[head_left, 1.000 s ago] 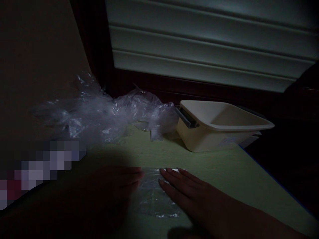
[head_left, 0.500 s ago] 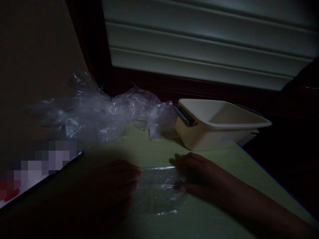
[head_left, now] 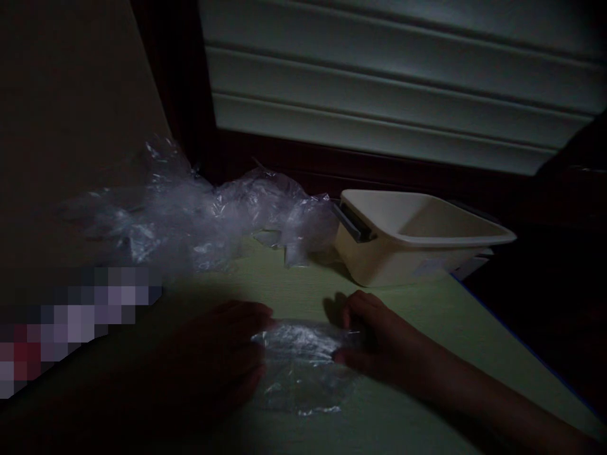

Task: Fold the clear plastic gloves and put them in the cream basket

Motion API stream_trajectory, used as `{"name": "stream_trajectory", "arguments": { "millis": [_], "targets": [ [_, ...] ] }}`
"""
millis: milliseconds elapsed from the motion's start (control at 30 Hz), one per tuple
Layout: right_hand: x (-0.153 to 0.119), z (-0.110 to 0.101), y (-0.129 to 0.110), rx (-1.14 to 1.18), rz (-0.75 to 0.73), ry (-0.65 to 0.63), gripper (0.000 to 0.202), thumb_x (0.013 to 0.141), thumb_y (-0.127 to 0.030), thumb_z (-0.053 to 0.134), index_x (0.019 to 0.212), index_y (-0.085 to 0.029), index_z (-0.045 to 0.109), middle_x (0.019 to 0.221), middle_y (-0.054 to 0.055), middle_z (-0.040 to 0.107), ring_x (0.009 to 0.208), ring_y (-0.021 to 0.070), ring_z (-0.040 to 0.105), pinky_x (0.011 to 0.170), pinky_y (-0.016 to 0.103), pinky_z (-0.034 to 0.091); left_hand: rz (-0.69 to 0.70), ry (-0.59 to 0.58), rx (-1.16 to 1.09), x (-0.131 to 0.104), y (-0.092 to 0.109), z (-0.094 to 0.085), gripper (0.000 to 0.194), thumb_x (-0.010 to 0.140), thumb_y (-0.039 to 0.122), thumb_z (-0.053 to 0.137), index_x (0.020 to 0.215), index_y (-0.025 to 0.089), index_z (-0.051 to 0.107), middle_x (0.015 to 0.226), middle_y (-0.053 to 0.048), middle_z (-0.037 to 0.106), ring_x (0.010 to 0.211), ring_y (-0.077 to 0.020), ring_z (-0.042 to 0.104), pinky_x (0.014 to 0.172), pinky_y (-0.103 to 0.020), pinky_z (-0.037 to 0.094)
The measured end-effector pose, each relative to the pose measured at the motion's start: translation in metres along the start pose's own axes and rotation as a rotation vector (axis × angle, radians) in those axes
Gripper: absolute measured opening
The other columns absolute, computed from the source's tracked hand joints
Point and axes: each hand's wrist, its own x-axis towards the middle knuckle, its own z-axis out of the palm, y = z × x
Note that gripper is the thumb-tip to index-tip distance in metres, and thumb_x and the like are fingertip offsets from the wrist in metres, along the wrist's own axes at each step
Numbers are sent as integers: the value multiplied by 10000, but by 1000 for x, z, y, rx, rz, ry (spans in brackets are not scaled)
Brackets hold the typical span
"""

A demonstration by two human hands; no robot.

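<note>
Both hands are bare, no gloves or rings showing; the right hand [head_left: 379, 338] runs into a bare, sleeveless forearm, the left hand [head_left: 222, 351] lies in deep shadow

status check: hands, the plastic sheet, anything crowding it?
Left hand and right hand both gripping small clear plastic sheet on green table. Crumpled plastic pile and cream tub behind, apart.
</note>
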Motion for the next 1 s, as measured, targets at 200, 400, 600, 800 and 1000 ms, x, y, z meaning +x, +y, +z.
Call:
{"name": "stream_trajectory", "arguments": {
  "millis": [200, 400, 600, 800, 1000],
  "targets": [
    [-6, 4, 2, 191, -10, 11, 302, 691, -142, 626, 917, -207, 436, 813, -4, 499, 708, 157, 485, 608, 276, 411, -255, 0, -123, -6, -3, 7, 395, 852, 211, 549, 1233, 259, 458, 1354, -47, 465, 1194, -242, 482, 981, -400, 460],
    [-4, 8, 3, 240, -112, 40, 137, 763, -125, 523, 864, -207, 480, 709, -27, 489, 615, 132, 462, 528, 245, 356, -382, 34, -161, -11, -13, 18, 567, 821, 314, 641, 1329, 249, 398, 1368, -99, 453, 1247, -296, 448, 1022, -467, 425],
    [-5, 6, -1, 222, -171, 96, 90, 797, -141, 509, 866, -199, 510, 707, -18, 512, 614, 134, 486, 533, 240, 379, -213, 135, -228, -7, -20, 23, 223, 830, 235, 634, 1035, 237, 545, 1208, -48, 558, 1266, -248, 402, 1028, -411, 400],
    [-6, 6, 4, 173, -228, 117, 173, 801, -106, 533, 940, -208, 536, 778, -5, 558, 660, 132, 524, 563, 232, 408, -266, 68, -346, -4, -13, 18, 215, 794, 189, 603, 989, 247, 533, 1053, -12, 597, 1120, -209, 506, 951, -345, 423],
    [-5, 6, 4, 183, -247, 134, 146, 810, -115, 545, 928, -199, 557, 783, 2, 581, 673, 133, 550, 579, 235, 440, -414, -51, -400, -1, -9, 10, 172, 767, 234, 607, 932, 229, 555, 957, -8, 560, 913, -194, 537, 812, -308, 438]
  ]
}}
